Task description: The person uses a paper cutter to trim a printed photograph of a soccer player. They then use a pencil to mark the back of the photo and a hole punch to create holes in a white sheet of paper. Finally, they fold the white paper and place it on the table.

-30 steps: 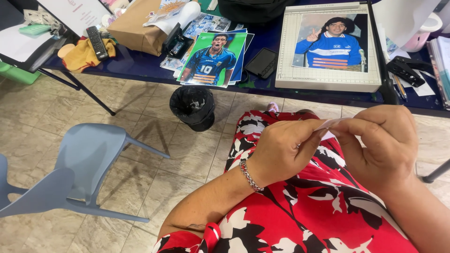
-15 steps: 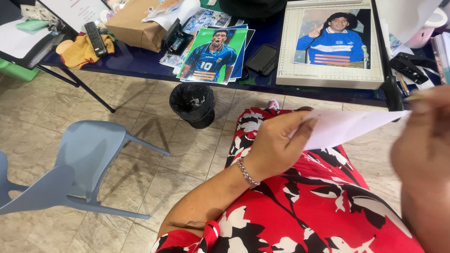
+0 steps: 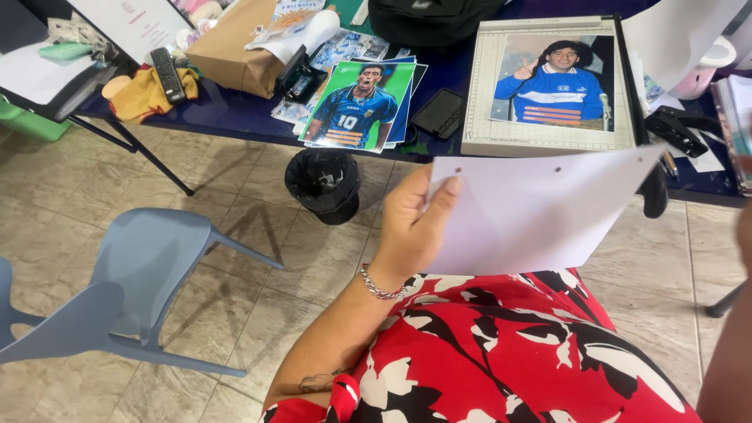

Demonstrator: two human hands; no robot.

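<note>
My left hand (image 3: 413, 222) pinches the left edge of a white paper sheet (image 3: 540, 211) with two small punched holes near its top, thumb on the front. The sheet is held up flat over my lap, above red, black and white flowered cloth (image 3: 501, 352). A silver bracelet (image 3: 379, 287) circles my left wrist. Of my right hand (image 3: 742, 235) only a blurred sliver and forearm show at the right frame edge, apart from the sheet; its fingers are hidden.
A dark blue table (image 3: 235, 113) ahead carries a paper cutter (image 3: 478, 117) bearing a portrait print, a stack of footballer prints (image 3: 356, 106), a phone (image 3: 440, 113), a brown parcel (image 3: 231, 51) and a remote (image 3: 166, 74). A black bin (image 3: 323, 184) stands below. A grey plastic chair (image 3: 149, 266) is left.
The small folded piece held between both hands has opened into a full sheet. My right hand has let go and drawn off to the right edge; my left hand keeps hold.
</note>
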